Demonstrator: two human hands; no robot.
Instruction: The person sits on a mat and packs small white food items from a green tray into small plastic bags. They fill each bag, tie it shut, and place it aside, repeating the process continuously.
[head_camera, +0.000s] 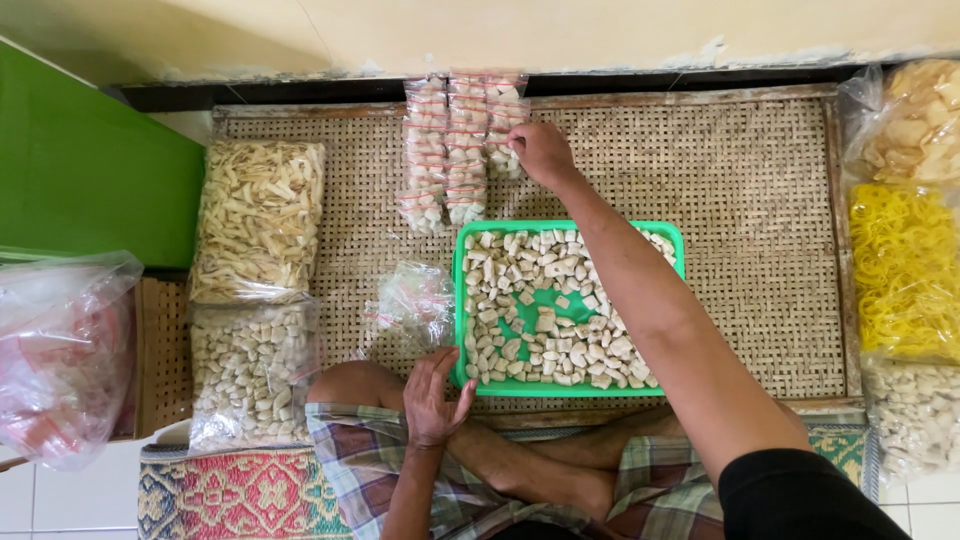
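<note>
While the right hand (541, 152) pinches a small packed bag (505, 135) at the far end of the packet rows (450, 150), just beyond the green tray (570, 388) of pale crackers, the left hand (432, 400) rests half-spread, holding nothing, beside the tray's near corner.

Bright green tray (568, 228) in the middle, heaped with pale cream cracker pieces (545, 310). Under it the woven mat (740, 190) shows a tan basket-weave. Above the tray, clear little packets (455, 150) carry thin red bands. Right of the tray, vivid yellow crackers (905, 270). Below the tray, plaid shorts (365, 455) in grey, white and brown, and a red-and-green patterned rug (235, 495).
</note>
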